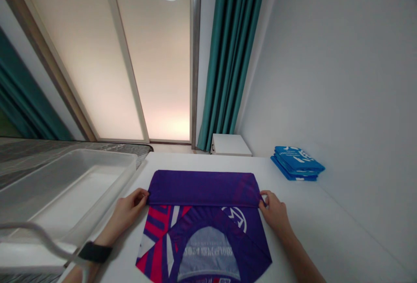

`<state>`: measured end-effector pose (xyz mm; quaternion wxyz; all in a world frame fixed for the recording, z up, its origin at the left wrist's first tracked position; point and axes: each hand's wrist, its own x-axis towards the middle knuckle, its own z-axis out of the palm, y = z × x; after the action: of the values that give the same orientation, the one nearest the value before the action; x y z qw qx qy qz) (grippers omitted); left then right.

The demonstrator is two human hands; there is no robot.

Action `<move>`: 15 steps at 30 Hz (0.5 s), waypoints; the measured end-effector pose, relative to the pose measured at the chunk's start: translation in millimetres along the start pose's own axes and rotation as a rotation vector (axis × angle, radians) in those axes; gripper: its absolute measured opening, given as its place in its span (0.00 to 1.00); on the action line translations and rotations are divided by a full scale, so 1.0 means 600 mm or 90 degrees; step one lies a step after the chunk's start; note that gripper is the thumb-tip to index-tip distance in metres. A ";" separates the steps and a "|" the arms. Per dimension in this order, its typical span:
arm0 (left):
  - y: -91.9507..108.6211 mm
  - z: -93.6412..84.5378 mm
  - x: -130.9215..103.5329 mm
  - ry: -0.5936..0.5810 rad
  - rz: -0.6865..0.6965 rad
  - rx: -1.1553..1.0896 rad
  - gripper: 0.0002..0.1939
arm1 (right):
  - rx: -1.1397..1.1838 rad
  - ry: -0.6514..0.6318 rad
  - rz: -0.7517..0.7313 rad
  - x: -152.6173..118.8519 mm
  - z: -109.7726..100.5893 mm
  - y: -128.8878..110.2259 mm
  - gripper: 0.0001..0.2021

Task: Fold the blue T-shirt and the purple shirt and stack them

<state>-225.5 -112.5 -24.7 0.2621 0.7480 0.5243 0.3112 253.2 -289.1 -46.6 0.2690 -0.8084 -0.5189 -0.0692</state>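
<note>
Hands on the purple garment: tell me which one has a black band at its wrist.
The left hand wears the black band; the right hand has a bare wrist.

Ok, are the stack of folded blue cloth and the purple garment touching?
Apart. The head view shows bare white tabletop between the purple garment and the blue stack.

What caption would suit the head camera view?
Left hand and right hand hold a partly folded purple shirt on a white table.
</note>
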 end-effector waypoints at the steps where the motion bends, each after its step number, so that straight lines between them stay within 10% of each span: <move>1: 0.001 -0.001 0.000 0.001 -0.004 0.001 0.19 | 0.001 0.003 -0.001 0.000 -0.002 -0.001 0.12; 8: 0.017 -0.006 -0.005 0.018 -0.011 -0.053 0.20 | 0.029 -0.018 -0.093 0.007 -0.014 -0.080 0.06; 15: 0.018 -0.009 -0.012 0.027 0.009 -0.089 0.17 | 0.121 -0.210 -0.355 -0.009 0.004 -0.349 0.07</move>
<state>-224.8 -122.4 -14.9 0.3004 0.7248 0.5012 0.3649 66.5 -225.8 25.3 0.2263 -0.6072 -0.7606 0.0399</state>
